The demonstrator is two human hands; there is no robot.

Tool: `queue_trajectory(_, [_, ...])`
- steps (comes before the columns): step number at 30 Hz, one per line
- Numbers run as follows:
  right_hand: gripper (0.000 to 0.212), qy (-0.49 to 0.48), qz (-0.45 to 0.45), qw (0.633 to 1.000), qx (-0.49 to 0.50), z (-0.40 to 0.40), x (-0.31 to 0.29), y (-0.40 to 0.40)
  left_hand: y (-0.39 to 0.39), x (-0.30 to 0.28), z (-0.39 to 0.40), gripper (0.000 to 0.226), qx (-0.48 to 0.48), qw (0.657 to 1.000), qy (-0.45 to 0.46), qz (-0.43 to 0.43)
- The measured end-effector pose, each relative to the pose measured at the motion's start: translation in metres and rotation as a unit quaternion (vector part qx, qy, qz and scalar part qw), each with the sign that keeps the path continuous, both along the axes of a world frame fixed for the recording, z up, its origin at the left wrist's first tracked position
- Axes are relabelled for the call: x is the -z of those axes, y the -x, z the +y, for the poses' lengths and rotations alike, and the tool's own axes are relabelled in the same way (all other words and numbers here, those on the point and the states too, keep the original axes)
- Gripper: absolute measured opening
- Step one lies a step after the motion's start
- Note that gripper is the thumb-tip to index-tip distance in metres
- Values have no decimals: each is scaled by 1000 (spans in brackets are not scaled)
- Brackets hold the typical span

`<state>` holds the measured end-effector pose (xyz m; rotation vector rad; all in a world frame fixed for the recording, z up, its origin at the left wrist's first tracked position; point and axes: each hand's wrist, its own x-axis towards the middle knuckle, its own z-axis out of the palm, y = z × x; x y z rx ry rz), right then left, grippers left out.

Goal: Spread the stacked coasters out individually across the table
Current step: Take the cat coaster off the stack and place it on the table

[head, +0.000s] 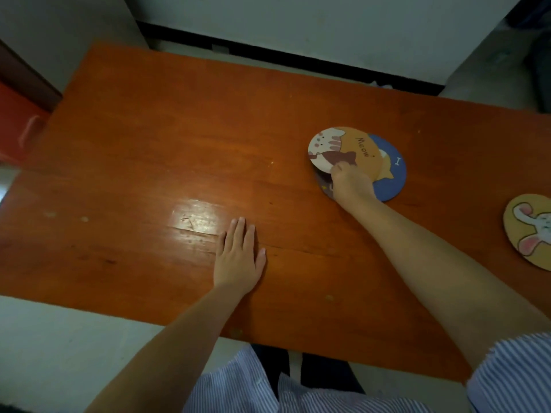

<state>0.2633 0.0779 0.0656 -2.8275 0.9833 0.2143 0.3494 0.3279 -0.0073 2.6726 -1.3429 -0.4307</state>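
Note:
A loose stack of round coasters lies right of the table's middle. On top is an orange "Meow" cat coaster (348, 147), its near edge pinched by my right hand (350, 184). Beneath it a blue coaster (393, 177) sticks out to the right, and a dark one (326, 187) peeks out at the near left. A separate yellow rabbit coaster (530, 231) lies alone by the right edge of the view. My left hand (238, 257) rests flat on the wood, fingers together, holding nothing.
The orange wooden table (149, 144) has a glossy glare patch near my left hand. A red drawer unit (18, 126) stands off the table's left end. A pale wall with a dark baseboard runs behind the far edge.

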Motion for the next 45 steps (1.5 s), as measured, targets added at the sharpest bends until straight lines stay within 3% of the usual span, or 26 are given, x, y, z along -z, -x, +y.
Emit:
queue_trajectory(4, [15,-6,-154,988,-19,18,-14,49,0,-5,-1,56,-12,1000,3,-3])
queue_trajectory(8, [14,-45,-169,984,-23,41,-12,132,18,-18,-8,45,51,998,21,-16])
queue_trajectory(10, [15,-69,-159,984,-36,52,-7,170,47,-28,-20,39,48,995,54,63])
queue_trajectory(12, [16,-88,-147,982,-76,65,-3,202,86,-35,-34,40,-35,980,52,189])
queue_trajectory(15, [16,-86,-165,975,-122,76,2,238,135,-39,-49,48,-212,910,45,353])
queue_trajectory(17, [18,-82,-178,971,-136,77,5,254,156,-40,-54,52,-294,865,80,398])
queue_trajectory(22, [24,-83,-179,967,-164,70,12,282,192,-40,-62,35,-322,869,113,358])
queue_trajectory(28, [21,-78,-187,971,-124,69,19,305,214,-39,-58,35,-325,867,113,360])
queue_trajectory(35, [22,-63,-194,975,-89,79,28,313,221,-38,-60,41,-311,891,122,307])
queue_trajectory(42, [24,-89,-192,975,-74,83,36,316,224,-36,-57,30,-292,910,101,277])
queue_trajectory(45, [27,-102,-177,978,-49,86,39,318,223,-38,-52,43,-268,930,76,240])
